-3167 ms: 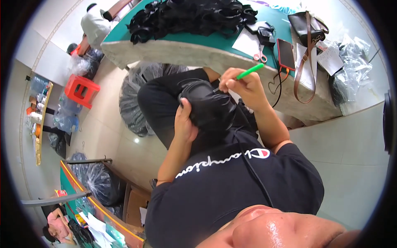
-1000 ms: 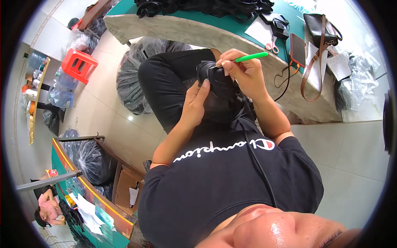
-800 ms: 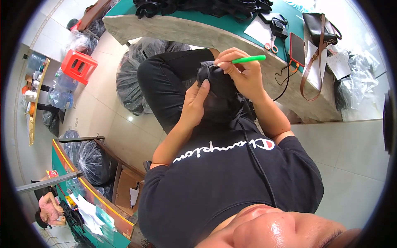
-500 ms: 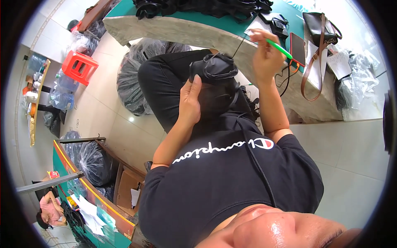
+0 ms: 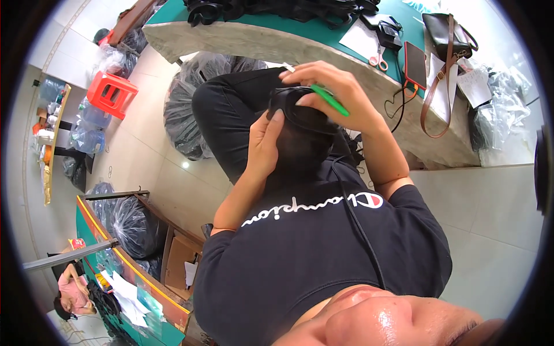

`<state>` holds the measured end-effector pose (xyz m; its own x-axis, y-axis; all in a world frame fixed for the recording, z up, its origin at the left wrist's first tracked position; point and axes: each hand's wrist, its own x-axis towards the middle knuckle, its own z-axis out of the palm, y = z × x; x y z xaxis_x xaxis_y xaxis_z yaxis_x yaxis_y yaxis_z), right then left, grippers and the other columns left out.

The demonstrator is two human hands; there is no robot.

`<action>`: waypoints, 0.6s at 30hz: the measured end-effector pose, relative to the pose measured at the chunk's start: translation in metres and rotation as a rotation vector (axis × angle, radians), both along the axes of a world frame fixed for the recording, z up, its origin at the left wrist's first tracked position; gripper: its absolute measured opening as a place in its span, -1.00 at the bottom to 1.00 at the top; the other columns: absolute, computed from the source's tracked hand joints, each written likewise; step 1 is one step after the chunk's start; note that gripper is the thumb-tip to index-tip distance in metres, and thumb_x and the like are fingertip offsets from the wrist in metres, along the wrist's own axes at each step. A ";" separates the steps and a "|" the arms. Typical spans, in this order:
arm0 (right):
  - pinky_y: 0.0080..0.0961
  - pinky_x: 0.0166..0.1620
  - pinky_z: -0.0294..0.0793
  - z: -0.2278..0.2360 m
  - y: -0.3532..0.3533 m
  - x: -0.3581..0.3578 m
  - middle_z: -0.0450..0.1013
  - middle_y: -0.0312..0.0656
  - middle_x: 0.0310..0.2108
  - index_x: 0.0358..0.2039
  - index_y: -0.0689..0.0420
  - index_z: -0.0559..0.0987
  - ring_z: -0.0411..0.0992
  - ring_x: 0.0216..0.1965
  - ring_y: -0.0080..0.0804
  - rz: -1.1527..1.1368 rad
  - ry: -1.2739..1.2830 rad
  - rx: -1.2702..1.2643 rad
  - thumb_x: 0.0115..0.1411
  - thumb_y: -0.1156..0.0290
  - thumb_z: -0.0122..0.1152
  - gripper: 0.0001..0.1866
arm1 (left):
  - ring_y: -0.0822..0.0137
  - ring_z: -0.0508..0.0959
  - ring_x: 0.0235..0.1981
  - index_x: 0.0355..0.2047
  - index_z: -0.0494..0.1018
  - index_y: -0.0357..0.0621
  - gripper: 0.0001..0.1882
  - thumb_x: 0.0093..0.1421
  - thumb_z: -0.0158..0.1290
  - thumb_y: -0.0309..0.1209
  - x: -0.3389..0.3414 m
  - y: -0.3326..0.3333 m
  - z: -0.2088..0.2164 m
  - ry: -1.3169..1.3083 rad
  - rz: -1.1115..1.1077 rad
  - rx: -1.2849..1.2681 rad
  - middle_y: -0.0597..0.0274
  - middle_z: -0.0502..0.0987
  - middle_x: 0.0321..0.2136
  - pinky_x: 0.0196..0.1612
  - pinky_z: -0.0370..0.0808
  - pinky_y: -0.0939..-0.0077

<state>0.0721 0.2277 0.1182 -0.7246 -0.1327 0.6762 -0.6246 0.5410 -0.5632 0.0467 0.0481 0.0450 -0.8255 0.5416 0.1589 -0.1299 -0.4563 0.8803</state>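
Note:
A black, soft-looking piece with a rounded, hollow top (image 5: 309, 118) is held above my lap; its exact kind cannot be made out. My left hand (image 5: 265, 141) grips its left side, the thumb pressed on the rim. Over its upper right edge bends my right hand (image 5: 337, 95), thumb at the opening and fingers reaching across the far side. A slim green-handled tool (image 5: 330, 100) is tucked in the right hand, its working end hidden. Something small and white (image 5: 287, 67) shows at the right fingertips.
Ahead stands a green-topped table (image 5: 323, 39) with black straps (image 5: 277, 10), scissors (image 5: 378, 62), a phone (image 5: 415, 66) and a black bag (image 5: 447, 36). Plastic-wrapped bundles (image 5: 187, 112) lie below. A red stool (image 5: 112, 95) stands left; another person (image 5: 73, 291) sits lower left.
My right hand has moved left and down from beside the table onto the black piece, still with the green-handled tool. The dark strand stretched between them no longer shows. The scissors have come into view.

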 end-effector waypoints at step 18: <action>-0.57 -0.30 0.40 -0.010 -0.013 0.009 0.47 -0.11 -0.32 -0.22 0.33 0.54 0.42 -0.35 -0.43 -0.035 0.150 -0.255 0.18 0.37 0.18 -0.73 | 0.65 0.43 -0.38 -0.15 0.42 -0.26 -0.73 0.35 -0.16 -0.33 0.005 -0.004 0.014 -0.113 -0.122 0.048 0.38 0.50 -0.35 -0.32 0.37 0.77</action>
